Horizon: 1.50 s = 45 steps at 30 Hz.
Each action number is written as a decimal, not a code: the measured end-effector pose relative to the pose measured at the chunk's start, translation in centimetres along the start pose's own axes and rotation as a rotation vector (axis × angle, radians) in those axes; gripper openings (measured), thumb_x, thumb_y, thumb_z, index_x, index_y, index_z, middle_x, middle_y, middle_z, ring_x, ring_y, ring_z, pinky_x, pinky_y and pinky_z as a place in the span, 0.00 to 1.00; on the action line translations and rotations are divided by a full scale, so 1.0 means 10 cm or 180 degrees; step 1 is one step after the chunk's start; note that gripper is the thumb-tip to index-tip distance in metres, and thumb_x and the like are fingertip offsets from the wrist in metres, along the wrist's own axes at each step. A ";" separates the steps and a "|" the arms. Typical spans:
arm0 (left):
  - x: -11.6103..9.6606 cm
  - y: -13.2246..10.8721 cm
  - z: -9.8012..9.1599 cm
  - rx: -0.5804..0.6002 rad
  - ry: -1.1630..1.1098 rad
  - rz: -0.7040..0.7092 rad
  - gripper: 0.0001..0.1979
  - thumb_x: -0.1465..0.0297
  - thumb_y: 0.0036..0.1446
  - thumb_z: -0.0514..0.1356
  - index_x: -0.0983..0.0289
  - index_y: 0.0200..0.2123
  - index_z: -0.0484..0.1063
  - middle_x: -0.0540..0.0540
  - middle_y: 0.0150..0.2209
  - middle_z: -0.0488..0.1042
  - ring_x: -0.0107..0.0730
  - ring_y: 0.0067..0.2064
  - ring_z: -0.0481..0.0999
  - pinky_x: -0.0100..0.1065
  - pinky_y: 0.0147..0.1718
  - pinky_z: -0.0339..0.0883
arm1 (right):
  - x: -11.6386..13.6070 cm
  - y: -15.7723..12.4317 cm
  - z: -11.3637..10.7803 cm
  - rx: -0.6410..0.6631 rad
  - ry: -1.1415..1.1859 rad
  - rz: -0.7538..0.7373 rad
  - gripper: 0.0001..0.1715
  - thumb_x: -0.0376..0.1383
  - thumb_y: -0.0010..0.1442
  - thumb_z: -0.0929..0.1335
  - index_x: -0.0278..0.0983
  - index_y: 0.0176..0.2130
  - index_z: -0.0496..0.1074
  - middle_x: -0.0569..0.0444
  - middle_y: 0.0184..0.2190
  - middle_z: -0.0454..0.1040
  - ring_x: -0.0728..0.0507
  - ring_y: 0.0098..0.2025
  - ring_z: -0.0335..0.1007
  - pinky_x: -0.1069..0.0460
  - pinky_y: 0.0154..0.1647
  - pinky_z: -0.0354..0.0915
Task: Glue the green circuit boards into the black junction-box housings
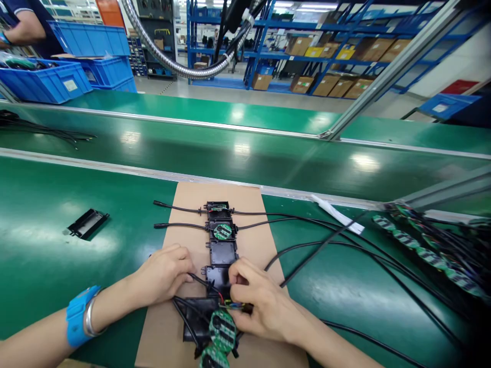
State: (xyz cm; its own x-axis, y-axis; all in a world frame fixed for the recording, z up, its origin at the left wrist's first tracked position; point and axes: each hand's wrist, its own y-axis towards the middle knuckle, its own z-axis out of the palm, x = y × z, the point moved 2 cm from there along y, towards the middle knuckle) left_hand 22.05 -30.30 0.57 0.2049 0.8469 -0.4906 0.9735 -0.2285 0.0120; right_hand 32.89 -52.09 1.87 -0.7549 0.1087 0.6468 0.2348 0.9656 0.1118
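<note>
A column of open black plastic cases lies on a cardboard sheet. The two far cases hold green circuit boards, with black cables out both sides. My left hand is closed, pinching a black cable left of a nearer case. My right hand curls over that case's right side, its fingers closed on a dark cable end with thin coloured wires; the fingers partly hide it. Below, round green boards on cables hang over the nearest black case, blurred at the bottom edge.
A single black case lies on the green bench at left. Wired circuit boards are heaped at right, near a white strip and long cables. A metal frame post rises beyond. Blue bins and a person are far left.
</note>
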 end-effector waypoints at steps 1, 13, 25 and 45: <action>0.01 0.00 -0.01 -0.0030 -0.0041 -0.0013 0.08 0.74 0.61 0.55 0.60 0.39 0.74 0.53 0.35 0.71 0.35 0.39 0.70 0.33 0.37 0.65 | 0.00 -0.01 -0.02 -0.0056 0.0006 -0.0036 0.11 0.30 0.50 0.69 0.37 0.25 0.62 0.52 0.36 0.62 0.44 0.39 0.60 0.50 0.37 0.59; 0.13 0.21 -0.14 -0.0616 0.0795 -0.0478 0.09 0.70 0.60 0.56 0.61 0.36 0.76 0.55 0.34 0.73 0.37 0.39 0.73 0.35 0.37 0.68 | -0.53 0.18 -0.35 -0.0538 -0.0650 0.0252 0.10 0.36 0.64 0.62 0.36 0.43 0.70 0.47 0.38 0.74 0.41 0.43 0.69 0.45 0.45 0.66; -0.44 -0.20 -0.07 0.0427 -0.0637 0.0078 0.14 0.62 0.57 0.63 0.58 0.45 0.71 0.52 0.40 0.70 0.37 0.42 0.70 0.37 0.42 0.65 | 0.31 -0.16 -0.04 0.0244 -0.0137 0.0515 0.12 0.44 0.56 0.70 0.38 0.36 0.71 0.51 0.33 0.65 0.41 0.40 0.59 0.46 0.39 0.61; -0.17 -0.08 -0.10 -0.0287 0.0139 -0.0360 0.12 0.66 0.64 0.54 0.61 0.36 0.76 0.53 0.32 0.69 0.32 0.33 0.72 0.31 0.31 0.65 | -0.10 -0.15 -0.15 -0.0191 0.0123 0.0611 0.09 0.34 0.66 0.60 0.40 0.46 0.65 0.51 0.41 0.72 0.45 0.43 0.69 0.49 0.44 0.67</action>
State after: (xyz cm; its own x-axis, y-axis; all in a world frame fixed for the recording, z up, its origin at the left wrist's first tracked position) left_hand 20.99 -31.07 2.28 0.0957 0.8853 -0.4551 0.9954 -0.0881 0.0379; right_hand 34.21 -54.03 2.24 -0.6690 0.2790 0.6889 0.4090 0.9121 0.0277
